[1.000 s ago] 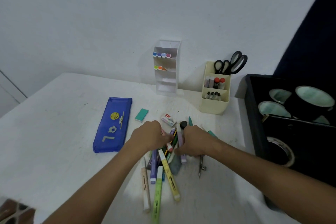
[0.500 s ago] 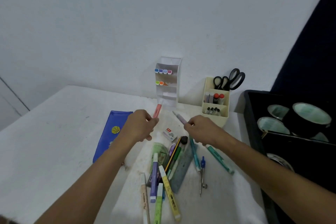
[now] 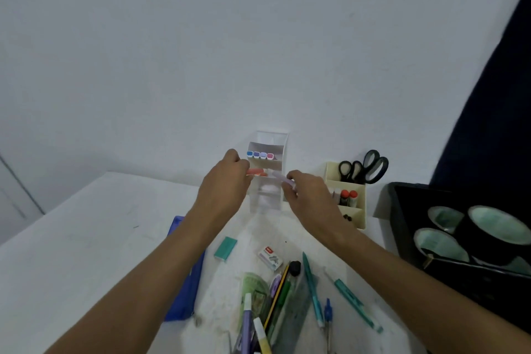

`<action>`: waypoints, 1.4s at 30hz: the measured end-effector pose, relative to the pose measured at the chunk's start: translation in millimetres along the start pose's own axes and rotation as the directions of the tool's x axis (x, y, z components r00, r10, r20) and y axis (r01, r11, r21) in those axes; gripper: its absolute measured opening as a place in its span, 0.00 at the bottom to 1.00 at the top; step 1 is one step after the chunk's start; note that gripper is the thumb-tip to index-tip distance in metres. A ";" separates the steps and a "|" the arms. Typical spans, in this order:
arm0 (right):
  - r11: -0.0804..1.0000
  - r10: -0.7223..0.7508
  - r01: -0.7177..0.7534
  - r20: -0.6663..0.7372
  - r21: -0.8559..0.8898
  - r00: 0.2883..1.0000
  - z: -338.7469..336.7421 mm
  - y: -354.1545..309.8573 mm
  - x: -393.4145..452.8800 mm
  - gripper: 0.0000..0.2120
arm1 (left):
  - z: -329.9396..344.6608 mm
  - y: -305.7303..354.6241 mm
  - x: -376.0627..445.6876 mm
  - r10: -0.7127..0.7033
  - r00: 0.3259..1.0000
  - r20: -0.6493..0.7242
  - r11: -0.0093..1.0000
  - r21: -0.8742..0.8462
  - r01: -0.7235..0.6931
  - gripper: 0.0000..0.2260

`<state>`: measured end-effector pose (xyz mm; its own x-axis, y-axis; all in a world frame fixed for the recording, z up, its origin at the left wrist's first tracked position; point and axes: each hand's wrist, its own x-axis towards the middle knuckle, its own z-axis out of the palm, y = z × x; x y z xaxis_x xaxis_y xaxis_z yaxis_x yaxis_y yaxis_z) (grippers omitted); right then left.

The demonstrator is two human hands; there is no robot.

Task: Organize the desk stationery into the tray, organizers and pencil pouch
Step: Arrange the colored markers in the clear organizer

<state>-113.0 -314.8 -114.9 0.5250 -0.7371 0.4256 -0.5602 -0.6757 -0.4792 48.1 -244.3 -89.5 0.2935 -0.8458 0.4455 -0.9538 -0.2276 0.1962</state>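
Observation:
A white tiered organizer (image 3: 280, 143) stands against the wall, with several markers in its top shelf. My left hand (image 3: 227, 181) grips a pink marker (image 3: 255, 171), whose tip reaches into the organizer's second shelf. My right hand (image 3: 309, 191) grips a light purple marker (image 3: 283, 177), held just in front of the same shelf. A pile of pens, markers and a ruler (image 3: 283, 304) lies on the white table near me. The blue pencil pouch (image 3: 188, 293) lies under my left forearm, partly hidden.
A cream organizer (image 3: 359, 210) with black scissors (image 3: 363, 167) and glue sticks stands right of the white one. A black tray (image 3: 402, 227) with tape rolls fills the right edge. A teal eraser (image 3: 225, 248) and a staple box (image 3: 270, 257) lie mid-table.
Both hands rose from the pile, each carrying a marker, and moved forward to the white organizer. The camera tilted up.

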 end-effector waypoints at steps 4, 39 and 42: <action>0.996 -0.052 0.054 0.027 -0.071 0.998 17.7 0.8 13.8 0.10 | 8.6 5.2 11.2 0.072 0.997 0.040 0.992 0.101 -0.075 0.11; 0.988 0.148 -0.140 0.133 -0.072 0.980 68.9 17.9 69.1 0.10 | 65.7 -14.7 58.9 0.068 0.981 0.184 0.996 -0.075 -0.055 0.12; 0.986 0.161 -0.153 0.145 -0.060 0.976 71.4 18.0 67.6 0.11 | 70.9 -15.3 61.5 0.044 0.981 0.187 0.997 -0.077 -0.030 0.13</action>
<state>-41.9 -375.8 -149.6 0.5154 -0.8262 0.2274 -0.6717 -0.5543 -0.4915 76.2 -327.1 -127.0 0.2340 -0.9304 0.2821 -0.9543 -0.1643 0.2495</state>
